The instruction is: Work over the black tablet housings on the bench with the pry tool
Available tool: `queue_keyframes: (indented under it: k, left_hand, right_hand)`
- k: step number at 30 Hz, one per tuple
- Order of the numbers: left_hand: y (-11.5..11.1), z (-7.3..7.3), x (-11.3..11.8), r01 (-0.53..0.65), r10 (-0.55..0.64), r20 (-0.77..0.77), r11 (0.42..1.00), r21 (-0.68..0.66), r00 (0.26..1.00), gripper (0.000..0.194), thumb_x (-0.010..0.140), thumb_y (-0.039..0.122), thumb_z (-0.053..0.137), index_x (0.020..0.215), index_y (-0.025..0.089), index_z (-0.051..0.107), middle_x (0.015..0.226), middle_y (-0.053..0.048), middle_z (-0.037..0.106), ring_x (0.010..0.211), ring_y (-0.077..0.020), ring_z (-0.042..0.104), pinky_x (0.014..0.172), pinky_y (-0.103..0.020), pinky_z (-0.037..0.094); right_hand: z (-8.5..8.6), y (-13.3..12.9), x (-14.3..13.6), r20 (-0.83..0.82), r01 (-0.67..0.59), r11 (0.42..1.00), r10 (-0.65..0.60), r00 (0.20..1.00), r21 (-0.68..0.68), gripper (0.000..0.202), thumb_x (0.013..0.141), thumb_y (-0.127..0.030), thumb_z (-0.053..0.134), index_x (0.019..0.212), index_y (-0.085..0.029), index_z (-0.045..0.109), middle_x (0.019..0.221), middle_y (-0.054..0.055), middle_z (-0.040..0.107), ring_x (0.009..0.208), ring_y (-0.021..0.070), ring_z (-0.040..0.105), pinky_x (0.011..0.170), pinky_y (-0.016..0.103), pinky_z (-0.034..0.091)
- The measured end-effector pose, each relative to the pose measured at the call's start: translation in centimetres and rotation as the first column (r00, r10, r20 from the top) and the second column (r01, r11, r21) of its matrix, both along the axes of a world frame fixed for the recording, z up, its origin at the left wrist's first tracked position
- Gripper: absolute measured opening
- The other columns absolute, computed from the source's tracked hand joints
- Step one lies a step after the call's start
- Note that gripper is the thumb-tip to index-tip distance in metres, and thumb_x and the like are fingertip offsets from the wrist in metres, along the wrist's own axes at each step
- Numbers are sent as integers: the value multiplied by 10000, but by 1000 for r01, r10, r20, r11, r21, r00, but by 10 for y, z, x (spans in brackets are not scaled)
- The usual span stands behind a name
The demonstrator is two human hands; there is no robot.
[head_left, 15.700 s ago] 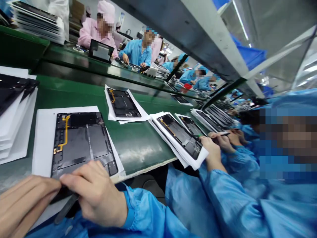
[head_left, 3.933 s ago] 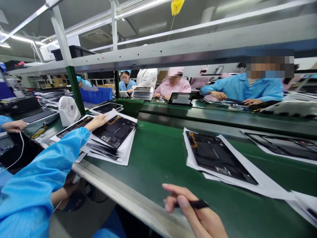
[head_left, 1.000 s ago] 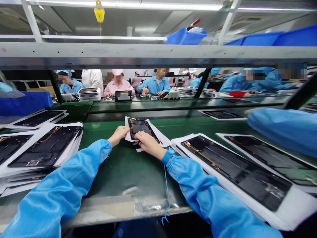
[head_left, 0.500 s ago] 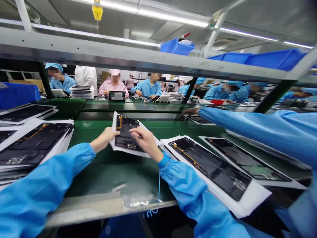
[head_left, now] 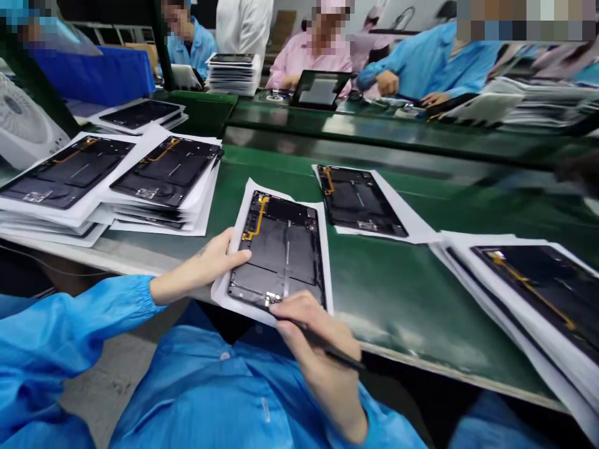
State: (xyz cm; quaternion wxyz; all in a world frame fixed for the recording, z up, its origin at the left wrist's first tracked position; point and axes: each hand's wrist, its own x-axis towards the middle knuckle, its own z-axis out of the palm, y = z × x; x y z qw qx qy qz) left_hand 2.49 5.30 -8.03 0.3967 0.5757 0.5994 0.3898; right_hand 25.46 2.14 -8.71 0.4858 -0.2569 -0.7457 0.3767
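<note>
A black device panel (head_left: 276, 249) with an orange ribbon cable rests on white paper at the table's near edge. On its left side, my left hand (head_left: 210, 262) grips it with the paper, thumb on the panel's edge. Closed round a slim black tool (head_left: 334, 350) is my right hand (head_left: 322, 355), over the panel's lower right corner. The tool's tip is hidden by the fingers near small silver parts. A second panel (head_left: 362, 202) lies on paper farther right.
Stacked panels and papers stand at the left (head_left: 163, 171) and right (head_left: 543, 287) of the green table (head_left: 393, 280). A white fan (head_left: 25, 125) and a blue bin (head_left: 103, 75) are at far left. People work across the table, beside another paper stack (head_left: 234, 75).
The view has swung down and left. The held panel is nearer to me, at the table's edge. The black tool now shows in my right hand, and the second panel shows to the right.
</note>
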Motion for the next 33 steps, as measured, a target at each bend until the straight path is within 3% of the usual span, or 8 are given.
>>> queue_keyframes:
  k: [2, 5, 6, 8, 11, 14, 23, 33]
  left_hand:
    - [-6, 5, -14, 44, -20, -263, 996, 83, 965, 579, 929, 393, 594, 1447, 157, 486, 915, -46, 689, 840, -212, 663, 805, -288, 519]
    - [-25, 17, -28, 176, 57, -683, 947, 267, 728, 425, 1026, 349, 470, 1417, 188, 512, 883, -38, 640, 766, -181, 626, 715, -253, 473]
    - [-33, 20, -30, 248, 70, -743, 919, 308, 665, 342, 1041, 311, 440, 1333, 192, 573, 926, -48, 638, 804, -182, 622, 715, -251, 465]
    - [-46, 19, -29, 402, -13, -780, 862, 308, 626, 253, 1052, 241, 410, 1172, 194, 628, 1031, -63, 636, 901, -182, 607, 752, -255, 467]
    - [-59, 10, -24, 525, -189, -746, 816, 242, 639, 189, 1029, 148, 436, 1089, 187, 611, 1124, -68, 617, 968, -179, 572, 813, -268, 475]
    - [-61, -1, -21, 549, -260, -717, 811, 202, 648, 174, 993, 88, 469, 1056, 186, 598, 1126, -72, 597, 968, -186, 559, 799, -278, 481]
    - [-56, 11, -18, 485, -329, -566, 862, 147, 756, 157, 1030, 159, 450, 1042, 183, 604, 1098, -81, 572, 964, -180, 585, 848, -303, 503]
    - [-49, -3, -20, 487, -322, -533, 850, 202, 782, 113, 1040, 259, 477, 1027, 207, 577, 1038, -53, 547, 897, -174, 538, 770, -291, 451]
  right_hand:
    - [-9, 1, -7, 48, 10, 998, -13, 999, 63, 176, 931, -101, 634, 1022, -230, 712, 873, 45, 708, 805, 193, 656, 701, 346, 530]
    - [-14, 5, -6, 94, 5, 992, -17, 995, 127, 256, 915, -46, 631, 1078, -231, 698, 923, 50, 701, 850, 194, 652, 744, 352, 526]
    - [-14, 6, -4, 112, -4, 993, -10, 994, 117, 261, 912, -45, 635, 1084, -232, 698, 928, 50, 700, 861, 197, 652, 749, 354, 524]
    - [-12, 8, -1, 149, -33, 995, 18, 989, 94, 258, 912, -55, 639, 1091, -231, 698, 922, 47, 702, 869, 205, 653, 754, 363, 522]
    - [-9, 5, 3, 175, -34, 991, 12, 985, 126, 254, 913, -51, 616, 1082, -223, 693, 890, 40, 699, 835, 206, 646, 745, 373, 517]
    - [-10, 2, 6, 191, 8, 981, -45, 981, 193, 271, 903, -21, 587, 1074, -210, 678, 867, 40, 681, 809, 204, 633, 740, 376, 513]
    - [-13, 0, 6, 208, 44, 975, -90, 974, 218, 265, 903, -5, 581, 1058, -201, 670, 880, 44, 688, 833, 194, 634, 756, 371, 520]
    - [-18, 0, -17, 267, 61, 911, -183, 946, 409, 309, 902, -27, 612, 1135, -212, 694, 897, 57, 746, 832, 216, 660, 742, 374, 563]
